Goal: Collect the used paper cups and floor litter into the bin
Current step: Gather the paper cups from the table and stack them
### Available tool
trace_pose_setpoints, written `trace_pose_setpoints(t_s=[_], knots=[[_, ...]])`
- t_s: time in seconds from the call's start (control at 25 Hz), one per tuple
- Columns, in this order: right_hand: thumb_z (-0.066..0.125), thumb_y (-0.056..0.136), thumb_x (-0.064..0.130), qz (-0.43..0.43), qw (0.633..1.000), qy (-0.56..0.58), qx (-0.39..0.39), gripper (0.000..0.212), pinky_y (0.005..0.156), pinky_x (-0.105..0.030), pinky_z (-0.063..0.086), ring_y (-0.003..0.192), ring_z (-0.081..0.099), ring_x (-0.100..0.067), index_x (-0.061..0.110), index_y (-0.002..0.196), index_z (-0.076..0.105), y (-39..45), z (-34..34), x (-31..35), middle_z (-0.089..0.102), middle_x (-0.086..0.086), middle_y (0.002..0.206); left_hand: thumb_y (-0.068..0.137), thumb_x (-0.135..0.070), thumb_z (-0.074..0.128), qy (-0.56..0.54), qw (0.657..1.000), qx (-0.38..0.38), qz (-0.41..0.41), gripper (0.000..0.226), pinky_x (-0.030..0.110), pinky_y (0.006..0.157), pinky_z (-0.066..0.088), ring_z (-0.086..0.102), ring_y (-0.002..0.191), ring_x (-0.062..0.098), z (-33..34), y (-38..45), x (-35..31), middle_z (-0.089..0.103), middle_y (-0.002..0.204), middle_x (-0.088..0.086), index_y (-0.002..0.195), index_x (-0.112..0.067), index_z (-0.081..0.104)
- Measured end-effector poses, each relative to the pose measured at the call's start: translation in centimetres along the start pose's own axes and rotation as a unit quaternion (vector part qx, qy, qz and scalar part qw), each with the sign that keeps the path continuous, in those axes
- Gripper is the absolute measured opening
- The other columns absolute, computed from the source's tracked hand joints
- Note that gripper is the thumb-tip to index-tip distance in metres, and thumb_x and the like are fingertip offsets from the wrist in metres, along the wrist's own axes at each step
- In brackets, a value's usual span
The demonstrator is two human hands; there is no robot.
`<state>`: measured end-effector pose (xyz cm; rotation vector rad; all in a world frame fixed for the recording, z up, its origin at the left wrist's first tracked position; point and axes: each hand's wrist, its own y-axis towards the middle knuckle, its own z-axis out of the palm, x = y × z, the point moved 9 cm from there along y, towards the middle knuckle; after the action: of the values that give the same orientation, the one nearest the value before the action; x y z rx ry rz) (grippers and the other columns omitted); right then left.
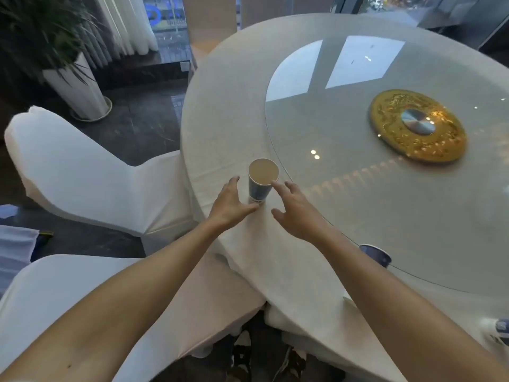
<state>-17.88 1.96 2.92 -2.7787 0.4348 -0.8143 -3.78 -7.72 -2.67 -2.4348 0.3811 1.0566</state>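
Note:
A blue paper cup (260, 180) with a pale inside stands upright on the white tablecloth near the round table's (225, 111) near edge. My left hand (230, 204) is just left of the cup's base, fingers spread, thumb almost at the base. To the cup's right, my right hand (296, 209) is open, a fingertip close to the rim. Neither hand grips the cup. A second blue cup (376, 255) stands partly hidden behind my right forearm. Another blue-and-white cup (501, 328) shows blurred at the right edge.
A glass turntable (358, 172) with a gold centre disc (417, 125) covers the table's middle. Two white-covered chairs (82, 172) stand at the left and front. A potted plant (80, 89) stands on the dark floor at the back left. Pale paper-like items (16, 244) lie at the far left.

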Motion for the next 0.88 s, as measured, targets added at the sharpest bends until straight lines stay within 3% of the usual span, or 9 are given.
trace_pose_setpoints(t_s=[0.16,0.24,0.32,0.4,0.52,0.72,0.8,0.88], knots=[[0.054,0.102,0.021,0.014,0.999,-0.042,0.015,0.062,0.104,-0.045,0.048,0.137,0.049,-0.035,0.028,0.159,0.031,4.6,1.1,-0.8,0.034,-0.015,0.159,0.077,-0.024,0.088,-0.030,0.999,0.023,-0.020,0.106,0.049,0.116,0.044,0.045,0.147,0.032,0.7,3.2,0.7,0.039,0.165,0.013,0.163,-0.015,0.027],[0.052,0.101,0.019,0.022,0.998,-0.058,0.023,0.046,0.097,-0.044,0.052,0.125,0.056,-0.032,0.023,0.147,0.048,6.3,1.9,-1.9,0.049,-0.012,0.144,0.076,-0.015,0.085,-0.026,0.999,0.034,-0.015,0.104,0.047,0.113,0.047,0.048,0.145,0.031,1.5,4.3,1.0,0.042,0.163,0.008,0.162,-0.021,0.028],[0.053,0.100,0.019,0.025,0.998,-0.060,0.012,0.027,0.088,-0.041,0.053,0.113,0.060,-0.031,0.015,0.126,0.060,7.0,2.0,-2.7,0.058,-0.008,0.130,0.075,-0.008,0.082,-0.039,0.998,0.047,-0.005,0.096,0.040,0.106,0.050,0.053,0.137,0.027,2.2,4.6,1.1,0.051,0.155,0.001,0.158,-0.026,0.036],[0.056,0.100,0.020,0.021,0.999,-0.037,-0.012,0.019,0.082,-0.038,0.049,0.109,0.060,-0.030,0.014,0.117,0.064,6.7,1.8,-3.1,0.063,-0.007,0.123,0.075,-0.009,0.084,-0.067,0.997,0.044,0.002,0.087,0.030,0.095,0.048,0.057,0.128,0.022,3.0,4.4,1.2,0.060,0.142,-0.004,0.151,-0.026,0.045],[0.061,0.099,0.022,0.012,0.999,0.029,-0.033,0.017,0.078,-0.034,0.045,0.104,0.062,-0.027,0.015,0.113,0.067,4.5,1.1,-3.7,0.067,-0.005,0.115,0.070,-0.016,0.092,-0.112,0.993,0.035,0.003,0.079,0.026,0.085,0.048,0.061,0.116,0.018,4.0,3.3,0.5,0.066,0.130,-0.003,0.139,-0.023,0.054],[0.061,0.098,0.013,0.054,0.981,0.176,-0.054,0.022,0.084,-0.027,0.054,0.099,0.069,-0.018,0.018,0.118,0.070,-1.0,-0.3,-8.0,0.069,0.001,0.114,0.070,-0.021,0.094,-0.112,0.990,0.080,0.027,0.070,0.019,0.073,0.048,0.063,0.102,0.009,7.3,0.3,-2.3,0.066,0.114,-0.009,0.129,-0.022,0.055],[0.063,0.097,0.012,0.090,0.965,0.213,-0.125,0.032,0.091,-0.036,0.057,0.100,0.068,-0.017,0.018,0.128,0.065,-3.9,-1.0,-10.8,0.069,0.000,0.121,0.068,-0.024,0.095,-0.116,0.989,0.087,0.024,0.072,0.019,0.073,0.047,0.062,0.102,0.007,8.8,-1.1,-3.0,0.064,0.117,-0.008,0.128,-0.024,0.055],[0.067,0.095,0.018,0.180,0.942,0.194,-0.208,0.042,0.098,-0.043,0.054,0.112,0.064,-0.022,0.015,0.137,0.058,-7.6,-0.8,-15.0,0.063,-0.006,0.130,0.065,-0.029,0.094,-0.126,0.988,0.088,0.012,0.073,0.024,0.077,0.050,0.064,0.107,0.012,10.4,-2.5,-3.2,0.063,0.121,-0.004,0.127,-0.028,0.054]])
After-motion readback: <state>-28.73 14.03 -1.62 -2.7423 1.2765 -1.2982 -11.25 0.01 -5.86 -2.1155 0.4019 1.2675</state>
